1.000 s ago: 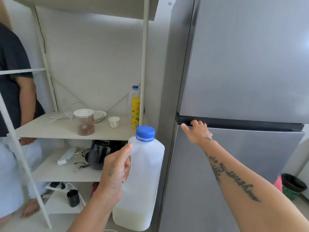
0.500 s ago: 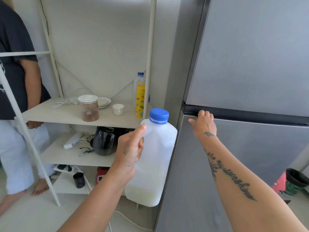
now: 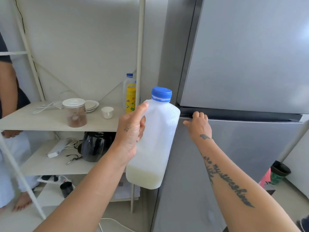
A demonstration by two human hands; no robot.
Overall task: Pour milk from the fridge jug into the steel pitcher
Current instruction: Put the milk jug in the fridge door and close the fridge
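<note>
Left of the fridge [image 3: 242, 148]: open white shelf rack [image 3: 55, 122], three tiers. Top tier holds a lidded jar [image 3: 75, 113] of brown powder, stacked plates [image 3: 91, 105], a small white cup [image 3: 107, 112], a yellow bottle [image 3: 131, 97] and a clear blue-capped bottle [image 3: 128, 81] behind it. Middle tier: dark kettle [image 3: 95, 146], white power strip [image 3: 56, 149], cords. Another person [image 3: 8, 101] stands at the rack's left edge. Milk jug [image 3: 153, 139], blue cap on, upright, milk low in its base; left hand [image 3: 130, 133] clamped around its side, held up between rack post and fridge. Right hand [image 3: 199, 125], fingers curled over the lower door's top edge; both doors shut. Pale floor, open at bottom centre; black bin [image 3: 280, 169] at far right.
</note>
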